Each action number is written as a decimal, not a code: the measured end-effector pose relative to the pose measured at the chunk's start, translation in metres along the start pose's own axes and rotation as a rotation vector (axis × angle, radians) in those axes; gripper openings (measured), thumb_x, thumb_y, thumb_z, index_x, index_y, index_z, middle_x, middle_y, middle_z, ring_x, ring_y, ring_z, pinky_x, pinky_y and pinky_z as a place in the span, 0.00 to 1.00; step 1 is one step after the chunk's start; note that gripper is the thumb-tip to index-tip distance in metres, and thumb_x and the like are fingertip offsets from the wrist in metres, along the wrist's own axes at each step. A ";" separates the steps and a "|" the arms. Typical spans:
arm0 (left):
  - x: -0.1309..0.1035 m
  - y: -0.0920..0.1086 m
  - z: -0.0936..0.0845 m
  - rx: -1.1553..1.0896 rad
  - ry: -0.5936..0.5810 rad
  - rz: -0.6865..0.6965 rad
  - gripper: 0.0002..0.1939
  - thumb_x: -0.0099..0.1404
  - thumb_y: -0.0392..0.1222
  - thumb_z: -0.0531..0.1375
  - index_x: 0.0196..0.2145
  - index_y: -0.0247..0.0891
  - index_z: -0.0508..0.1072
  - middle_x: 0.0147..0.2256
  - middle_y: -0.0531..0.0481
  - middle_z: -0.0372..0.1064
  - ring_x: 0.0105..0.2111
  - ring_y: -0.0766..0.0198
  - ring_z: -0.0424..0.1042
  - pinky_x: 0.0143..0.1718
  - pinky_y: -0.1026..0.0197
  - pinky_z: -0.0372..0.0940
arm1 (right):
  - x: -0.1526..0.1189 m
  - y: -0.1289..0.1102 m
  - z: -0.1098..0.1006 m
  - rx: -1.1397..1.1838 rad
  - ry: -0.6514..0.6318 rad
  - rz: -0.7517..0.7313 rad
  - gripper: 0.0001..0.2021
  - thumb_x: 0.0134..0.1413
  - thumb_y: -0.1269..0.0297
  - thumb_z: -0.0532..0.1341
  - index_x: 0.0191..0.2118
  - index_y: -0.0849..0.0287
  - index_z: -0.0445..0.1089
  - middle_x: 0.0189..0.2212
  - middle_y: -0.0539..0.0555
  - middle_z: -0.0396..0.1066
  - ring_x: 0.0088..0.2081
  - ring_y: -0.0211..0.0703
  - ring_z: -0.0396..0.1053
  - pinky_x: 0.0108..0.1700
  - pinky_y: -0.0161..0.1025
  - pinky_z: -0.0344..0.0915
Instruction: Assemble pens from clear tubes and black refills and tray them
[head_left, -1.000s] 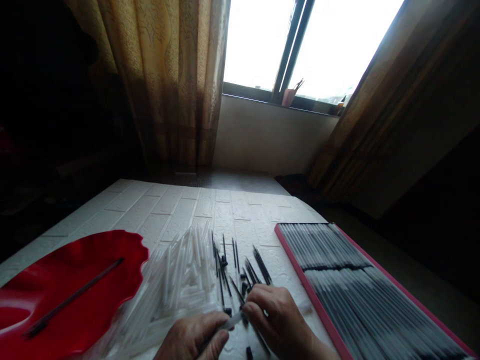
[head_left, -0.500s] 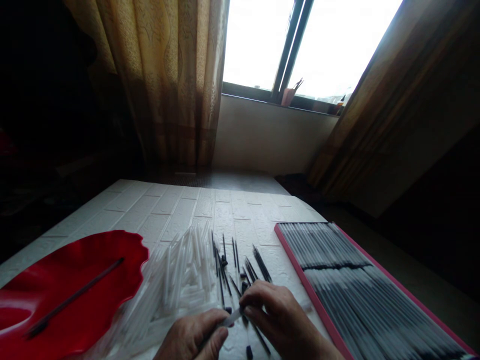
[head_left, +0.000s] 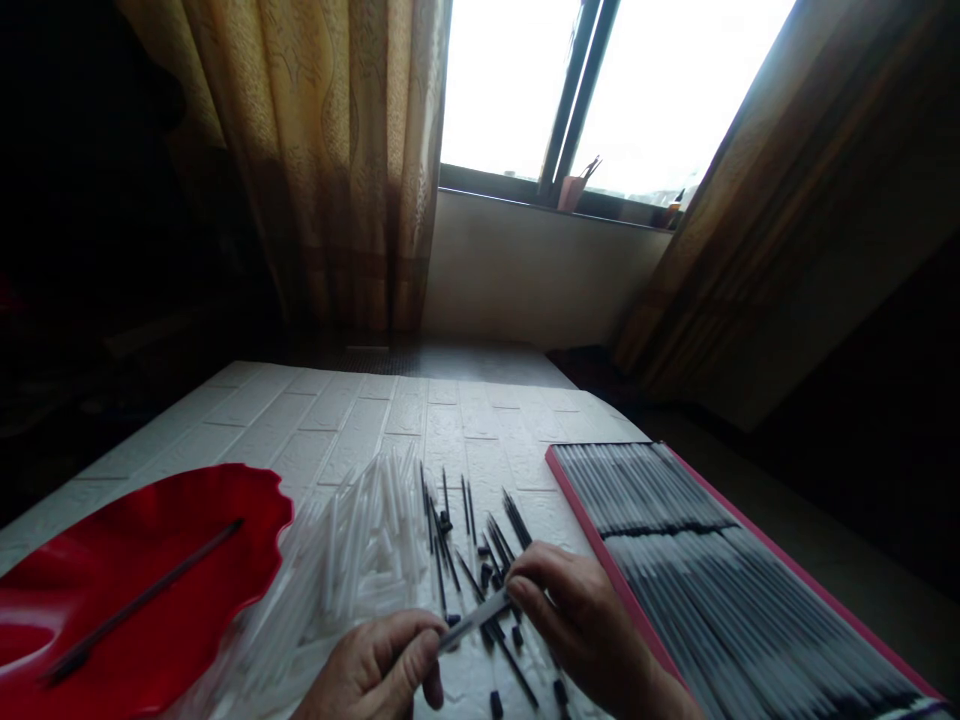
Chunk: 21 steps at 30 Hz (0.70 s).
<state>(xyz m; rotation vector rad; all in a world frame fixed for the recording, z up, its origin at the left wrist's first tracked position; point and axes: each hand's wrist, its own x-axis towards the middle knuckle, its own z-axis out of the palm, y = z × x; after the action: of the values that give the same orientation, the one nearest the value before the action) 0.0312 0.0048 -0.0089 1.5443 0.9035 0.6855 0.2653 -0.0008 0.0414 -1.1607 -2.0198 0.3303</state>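
Between my two hands is a translucent tube, slanting up to the right. My left hand pinches its lower end, and my right hand grips its upper end between thumb and fingers. Under and beyond it, thin dark refills and small black caps are scattered on the white brick-patterned tabletop. A heap of clear tubes lies left of them, beside my left hand. To the right of my right hand, a pink-edged box holds rows of dark-filled clear tubes.
A red scalloped dish stands at the left with one dark pen-like stick in it. Beyond the table are curtains and a window, with a pink cup on its sill.
My right hand has moved up and to the right, farther from my left hand, and more of the tube shows between them. The camera view has shifted slightly.
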 end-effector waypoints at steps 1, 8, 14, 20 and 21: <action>0.001 -0.003 0.000 -0.044 0.001 -0.031 0.30 0.68 0.67 0.53 0.30 0.36 0.75 0.21 0.57 0.60 0.20 0.70 0.59 0.22 0.69 0.54 | 0.000 0.001 -0.001 0.003 0.008 0.002 0.13 0.65 0.66 0.55 0.28 0.58 0.68 0.22 0.50 0.69 0.23 0.36 0.67 0.28 0.32 0.59; 0.001 -0.005 -0.002 -0.231 0.051 -0.113 0.31 0.56 0.70 0.63 0.37 0.37 0.77 0.26 0.57 0.67 0.18 0.74 0.60 0.19 0.71 0.58 | 0.001 0.002 0.000 0.092 -0.008 0.113 0.11 0.64 0.65 0.55 0.30 0.59 0.70 0.24 0.52 0.71 0.26 0.38 0.68 0.30 0.33 0.61; -0.001 0.026 -0.008 -0.447 0.284 -0.140 0.30 0.46 0.63 0.73 0.39 0.38 0.79 0.27 0.50 0.77 0.18 0.69 0.69 0.13 0.73 0.55 | 0.000 0.005 -0.006 0.462 -0.031 0.390 0.12 0.61 0.57 0.59 0.33 0.60 0.72 0.23 0.49 0.67 0.25 0.37 0.63 0.28 0.32 0.61; -0.003 0.036 -0.005 -0.519 0.345 -0.059 0.25 0.48 0.61 0.74 0.37 0.41 0.83 0.20 0.53 0.74 0.17 0.72 0.63 0.16 0.73 0.57 | 0.001 -0.010 0.007 0.611 -0.220 0.449 0.03 0.50 0.67 0.65 0.32 0.61 0.74 0.23 0.47 0.67 0.24 0.35 0.63 0.27 0.30 0.59; -0.004 0.037 -0.005 -0.503 0.346 -0.047 0.25 0.48 0.62 0.73 0.37 0.42 0.83 0.22 0.52 0.76 0.19 0.71 0.65 0.18 0.72 0.60 | 0.001 -0.013 0.010 0.595 -0.261 0.428 0.03 0.49 0.69 0.66 0.31 0.61 0.75 0.23 0.47 0.68 0.25 0.35 0.64 0.27 0.30 0.59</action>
<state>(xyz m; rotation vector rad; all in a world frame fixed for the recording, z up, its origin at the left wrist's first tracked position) 0.0317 0.0024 0.0281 0.9701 0.9270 1.0750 0.2499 -0.0061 0.0426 -1.1825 -1.6751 1.2576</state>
